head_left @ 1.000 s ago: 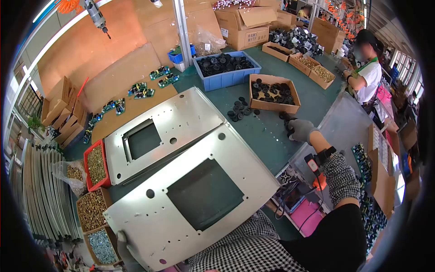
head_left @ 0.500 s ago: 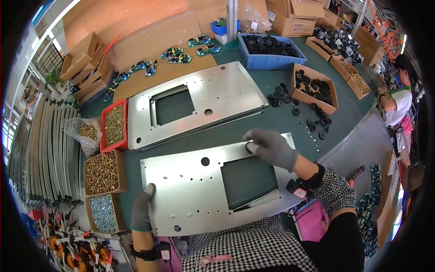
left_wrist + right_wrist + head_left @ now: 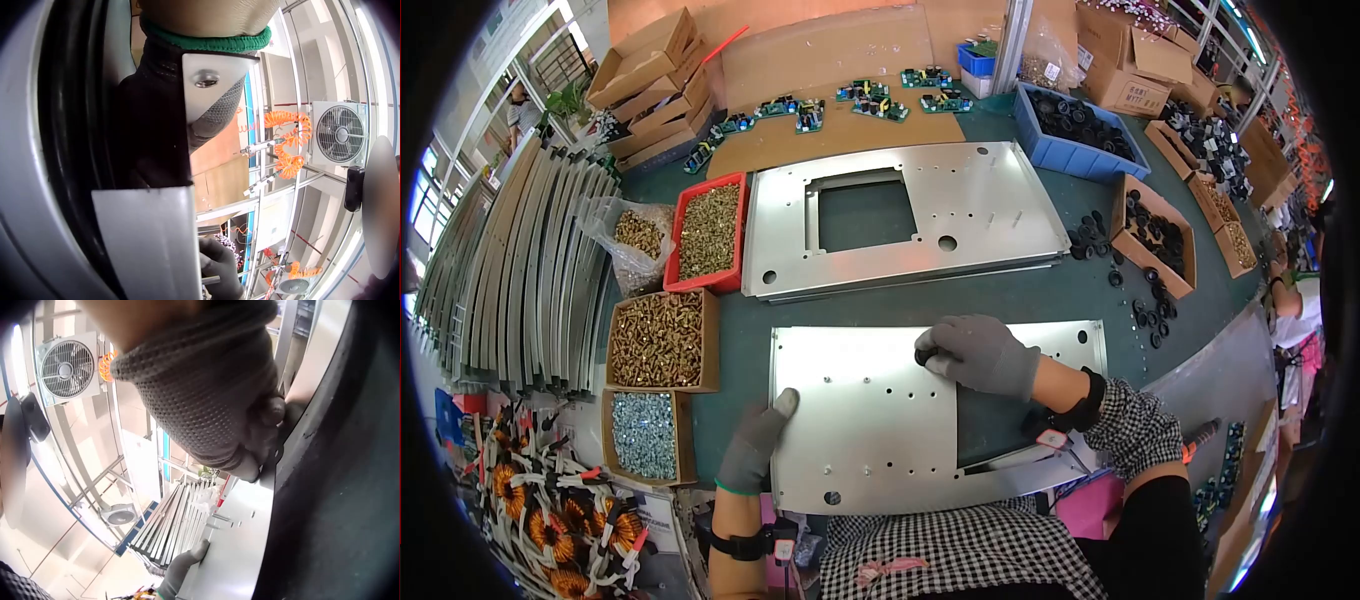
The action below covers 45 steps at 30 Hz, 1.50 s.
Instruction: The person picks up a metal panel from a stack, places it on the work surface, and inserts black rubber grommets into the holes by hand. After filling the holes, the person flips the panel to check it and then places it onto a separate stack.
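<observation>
A sheet-metal panel [image 3: 860, 430] with a large square cut-out and small holes lies in front of the person. My gloved left hand [image 3: 755, 445] grips its left edge, thumb on the top face, most fingers hidden below. Near the panel's far edge, my gloved right hand [image 3: 985, 355] pinches a round black grommet [image 3: 924, 355] at the round hole, which the grommet and fingers cover. In the right wrist view the right hand's fingertips [image 3: 250, 469] are right at the panel's surface. A few short studs stand up from the panel's left half.
A second panel [image 3: 980, 220] lies beyond. Loose grommets [image 3: 1150, 315] and a carton of them [image 3: 1185, 270] are at right, with a blue bin [image 3: 1100, 150] behind. At left stand a red tray [image 3: 740, 235] and cartons [image 3: 712, 345] of small fasteners. Circuit boards [image 3: 870, 100] lie at the back.
My right hand has come from the loose grommets to the panel with a grommet, then moved left over it to the hole. The front panel, earlier overlapping the far one, now lies nearer the person.
</observation>
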### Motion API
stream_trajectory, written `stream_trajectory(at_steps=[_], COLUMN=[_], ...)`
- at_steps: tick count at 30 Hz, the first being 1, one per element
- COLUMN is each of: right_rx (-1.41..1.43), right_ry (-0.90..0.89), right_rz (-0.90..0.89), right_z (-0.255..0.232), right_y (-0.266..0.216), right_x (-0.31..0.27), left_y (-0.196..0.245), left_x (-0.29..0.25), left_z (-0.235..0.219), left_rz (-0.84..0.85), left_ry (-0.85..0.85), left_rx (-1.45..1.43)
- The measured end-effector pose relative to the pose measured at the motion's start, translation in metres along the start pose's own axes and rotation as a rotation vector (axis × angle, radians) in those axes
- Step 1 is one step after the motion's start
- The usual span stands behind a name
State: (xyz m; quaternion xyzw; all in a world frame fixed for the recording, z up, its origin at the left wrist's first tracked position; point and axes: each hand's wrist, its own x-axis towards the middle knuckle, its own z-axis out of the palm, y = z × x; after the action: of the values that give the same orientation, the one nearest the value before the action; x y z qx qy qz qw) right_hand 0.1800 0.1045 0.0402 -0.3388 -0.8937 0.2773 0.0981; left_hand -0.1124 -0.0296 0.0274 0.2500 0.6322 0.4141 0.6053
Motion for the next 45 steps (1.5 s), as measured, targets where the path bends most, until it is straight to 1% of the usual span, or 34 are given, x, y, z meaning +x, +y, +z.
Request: stream_trajectory(at_steps=[4, 5, 8, 11, 14, 16, 17, 19, 20, 22, 23, 24, 25, 26, 27, 28, 29, 31, 33, 34, 35, 38, 40, 41, 43, 44, 45], right_rx=[-0.096, -0.120, -0.148, -0.157, -0.240, -0.219, -0.205, -0.136, -0.105, -0.066, -0.052, 0.131, 0.135, 0.137, 0.142, -0.080, -0.074, -0.063, -0.138, -0.151, -0.163, -0.245, -0.171, -0.135, -0.110, -0.098, -0.035], right_ry=[-0.103, -0.132, 0.017, -0.084, -0.081, -0.165, -0.207, -0.228, -0.237, -0.183, -0.152, -0.247, -0.225, -0.204, -0.183, 0.022, 0.108, 0.273, 0.424, 0.521, 0.618, 0.475, 0.525, 0.547, 0.537, 0.536, 0.490], right_rz=[0.018, 0.024, -0.076, -0.075, -0.108, -0.014, 0.035, 0.114, 0.154, 0.058, 0.012, 0.086, 0.162, 0.239, 0.314, 0.138, 0.177, 0.241, 0.553, 0.641, 0.725, 0.918, 0.875, 0.852, 0.803, 0.784, 0.750], right_z=[-0.009, -0.010, -0.002, -0.007, 0.002, -0.006, -0.012, -0.025, -0.032, -0.033, -0.036, -0.036, -0.032, -0.029, -0.024, -0.007, -0.016, -0.043, -0.079, -0.093, -0.103, -0.106, -0.100, -0.100, -0.100, -0.104, -0.108], right_y=[-0.009, -0.010, -0.004, -0.004, -0.003, -0.011, -0.015, -0.019, -0.018, 0.010, 0.017, 0.020, 0.020, 0.013, 0.007, 0.017, 0.020, 0.032, 0.074, 0.094, 0.113, 0.161, 0.179, 0.177, 0.168, 0.156, 0.141], right_x=[0.001, 0.002, 0.000, 0.003, 0.004, 0.008, 0.011, 0.023, 0.025, 0.025, 0.024, 0.021, 0.018, 0.016, 0.012, 0.006, -0.003, -0.026, -0.048, -0.061, -0.071, -0.084, -0.092, -0.091, -0.101, -0.108, -0.116], left_y=[0.004, 0.005, 0.006, 0.007, 0.011, 0.009, 0.006, -0.002, -0.002, 0.001, 0.000, -0.004, -0.008, -0.006, -0.006, -0.004, -0.003, -0.006, -0.011, 0.000, 0.002, 0.001, -0.002, -0.004, -0.006, -0.006, -0.007], left_x=[-0.002, -0.003, -0.003, -0.005, -0.007, -0.005, -0.004, -0.002, -0.004, -0.007, -0.007, -0.007, -0.006, -0.004, -0.006, -0.008, -0.008, -0.003, 0.003, -0.005, -0.005, -0.008, -0.008, -0.007, -0.006, -0.006, -0.004], left_z=[0.002, 0.002, 0.002, 0.004, 0.008, 0.005, 0.004, 0.002, 0.002, 0.003, 0.004, 0.006, 0.009, 0.006, 0.009, 0.011, 0.012, 0.008, 0.005, 0.013, 0.015, 0.016, 0.018, 0.017, 0.013, 0.012, 0.012], left_rz=[0.053, 0.052, 0.037, 0.015, 0.013, 0.009, 0.041, 0.115, 0.122, 0.139, 0.145, 0.148, 0.144, 0.145, 0.136, 0.128, 0.124, 0.135, 0.134, 0.124, 0.114, 0.108, 0.135, 0.131, 0.114, 0.109, 0.104], left_ry=[-0.035, -0.020, 0.019, 0.041, 0.044, 0.011, 0.013, 0.013, 0.020, 0.027, 0.065, 0.098, 0.125, -0.002, -0.006, -0.008, -0.007, 0.023, 0.078, 0.049, 0.059, 0.085, 0.088, 0.082, 0.057, 0.068, 0.076], left_rx=[0.030, 0.052, 0.101, 0.106, 0.112, 0.115, 0.124, 0.142, 0.169, 0.227, 0.191, 0.151, 0.112, 0.081, 0.027, -0.022, -0.070, -0.014, 0.012, -0.016, 0.000, 0.010, -0.039, -0.051, -0.062, -0.062, -0.063])
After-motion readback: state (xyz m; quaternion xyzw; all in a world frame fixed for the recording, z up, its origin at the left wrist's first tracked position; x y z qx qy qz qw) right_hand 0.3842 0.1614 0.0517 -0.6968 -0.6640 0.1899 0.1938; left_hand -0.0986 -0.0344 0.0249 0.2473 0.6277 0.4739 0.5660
